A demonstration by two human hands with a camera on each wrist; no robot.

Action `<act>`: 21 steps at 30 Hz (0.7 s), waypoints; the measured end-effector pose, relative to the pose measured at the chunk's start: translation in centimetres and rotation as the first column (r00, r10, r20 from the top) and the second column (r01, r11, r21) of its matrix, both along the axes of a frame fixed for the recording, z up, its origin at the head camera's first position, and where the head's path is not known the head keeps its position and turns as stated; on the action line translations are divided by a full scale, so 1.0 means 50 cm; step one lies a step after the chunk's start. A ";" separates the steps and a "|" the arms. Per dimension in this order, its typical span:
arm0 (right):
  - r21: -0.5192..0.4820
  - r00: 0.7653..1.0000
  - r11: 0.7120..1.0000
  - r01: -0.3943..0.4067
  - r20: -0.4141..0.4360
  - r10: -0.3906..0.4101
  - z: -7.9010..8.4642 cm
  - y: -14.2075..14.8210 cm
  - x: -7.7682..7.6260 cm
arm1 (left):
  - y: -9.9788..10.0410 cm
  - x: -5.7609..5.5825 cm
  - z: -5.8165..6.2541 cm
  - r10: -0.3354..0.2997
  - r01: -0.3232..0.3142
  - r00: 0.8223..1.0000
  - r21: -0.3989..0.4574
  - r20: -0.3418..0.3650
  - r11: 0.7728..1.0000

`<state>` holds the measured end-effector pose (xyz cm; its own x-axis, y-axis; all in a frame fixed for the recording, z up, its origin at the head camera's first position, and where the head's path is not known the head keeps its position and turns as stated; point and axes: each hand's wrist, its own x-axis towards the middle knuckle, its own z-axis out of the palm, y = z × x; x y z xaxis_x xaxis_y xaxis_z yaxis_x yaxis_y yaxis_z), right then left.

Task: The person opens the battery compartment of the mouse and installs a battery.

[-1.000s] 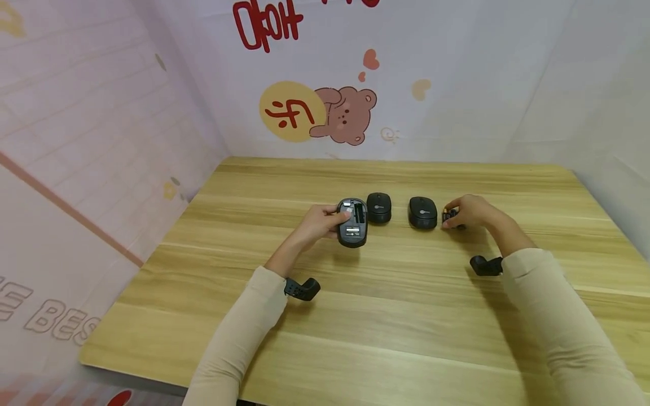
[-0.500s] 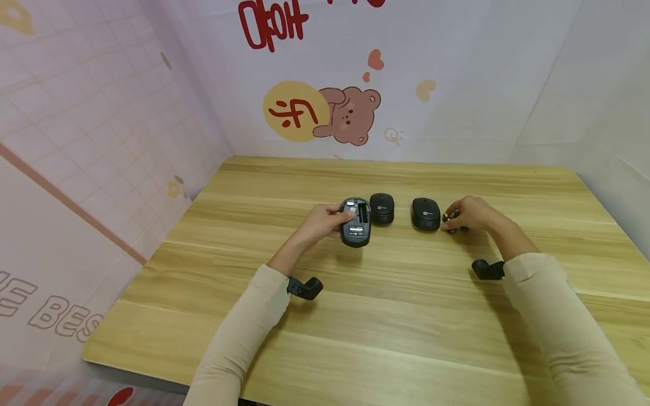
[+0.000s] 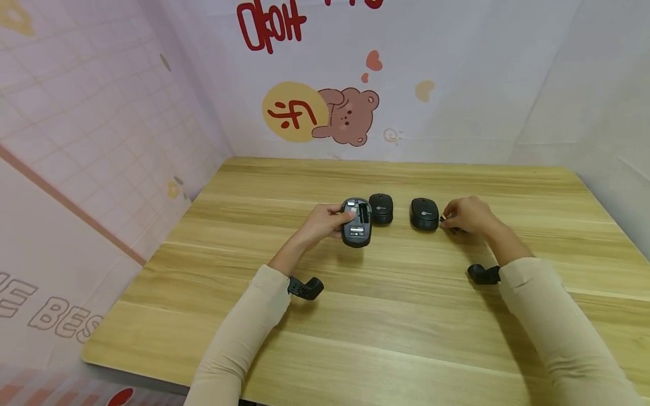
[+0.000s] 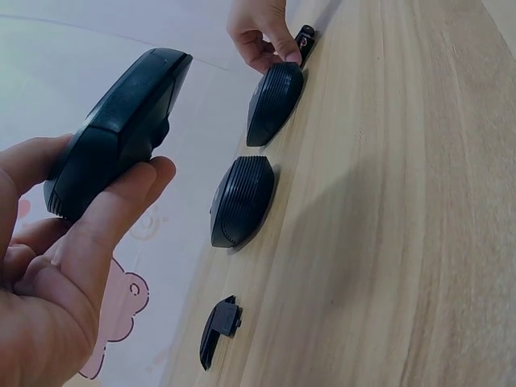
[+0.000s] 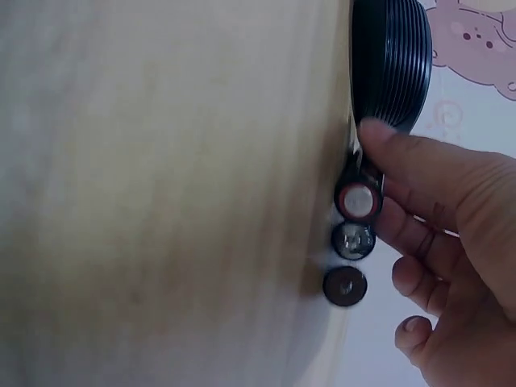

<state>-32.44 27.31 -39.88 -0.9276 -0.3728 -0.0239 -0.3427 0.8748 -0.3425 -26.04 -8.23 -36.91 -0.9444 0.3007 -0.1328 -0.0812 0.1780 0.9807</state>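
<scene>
My left hand [image 3: 320,226] grips a black computer mouse [image 3: 357,234] above the table. Its underside faces the head camera, with the battery slot uncovered and nothing seen inside. At the right, my right hand [image 3: 469,215] pinches a battery [image 5: 359,200] between thumb and fingers, low at the tabletop. Two more round battery ends, a silvery one [image 5: 353,240] and a dark one [image 5: 345,286], show below it in the right wrist view. My fingers partly hide the batteries in the head view.
Two more black mice, one in the middle [image 3: 381,209] and one further right [image 3: 424,214], sit upright on the wooden table [image 3: 386,316]. A small black battery cover [image 4: 216,329] lies on the tabletop in the left wrist view. A printed cloth wall [image 3: 457,124] stands behind.
My right hand has shifted slightly at the batteries, and its fingers have closed in so less of them shows. The left hand with the mouse stays nearly still.
</scene>
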 end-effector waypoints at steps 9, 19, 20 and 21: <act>-0.027 0.998 0.998 0.062 0.031 -0.061 0.005 -0.003 0.005 | 0.002 0.005 0.004 -0.003 0.003 1.000 0.008 -0.012 1.000; -0.176 0.991 0.977 0.120 0.087 -0.106 0.004 0.005 0.006 | 0.006 0.005 0.010 0.004 -0.004 1.000 -0.003 -0.002 1.000; -0.179 0.990 0.976 0.126 0.088 -0.112 0.005 0.006 0.007 | 0.007 0.005 0.010 0.003 -0.003 1.000 -0.003 0.000 1.000; -0.182 0.989 0.975 0.130 0.089 -0.115 0.006 0.008 0.008 | 0.008 0.004 0.011 0.002 -0.002 1.000 -0.003 0.002 1.000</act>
<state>-32.03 27.71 -39.59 -0.9646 -0.2610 -0.0377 -0.2031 0.8266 -0.5249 -25.82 -7.81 -36.37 -0.9447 0.2987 -0.1354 -0.0832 0.1811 0.9799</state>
